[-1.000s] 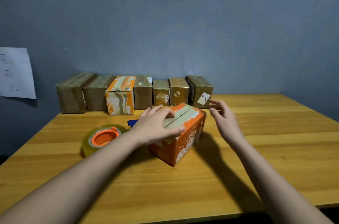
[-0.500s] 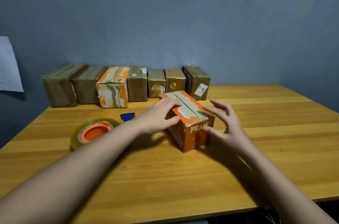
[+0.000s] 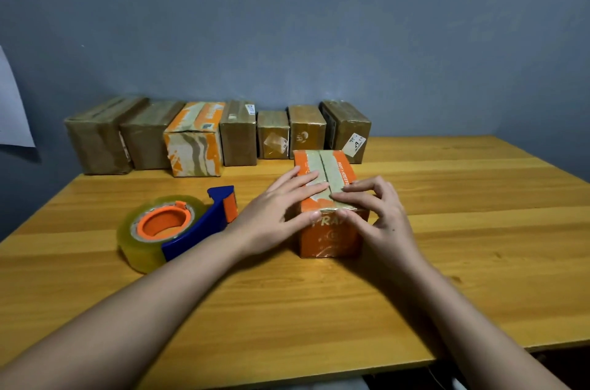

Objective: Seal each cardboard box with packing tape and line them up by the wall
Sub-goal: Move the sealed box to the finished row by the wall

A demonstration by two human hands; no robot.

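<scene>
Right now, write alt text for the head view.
Two bare hands, the left hand and right hand, press flat on an orange box on a wooden table. A tape dispenser lies to its left; seven taped boxes line the blue-grey wall behind.

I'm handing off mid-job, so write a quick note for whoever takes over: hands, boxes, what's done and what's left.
Left hand: flat on top of the orange box, fingers straight, thumb on its front face.
Right hand: fingers bent, fingertips pressing the near top edge of that box.
Tape dispenser lies left of the box on the table.
Done: seven boxes lined up by the wall.
Left: tape this box's centre seam if it is unsealed; I cannot tell. Then set it in the row.
</scene>
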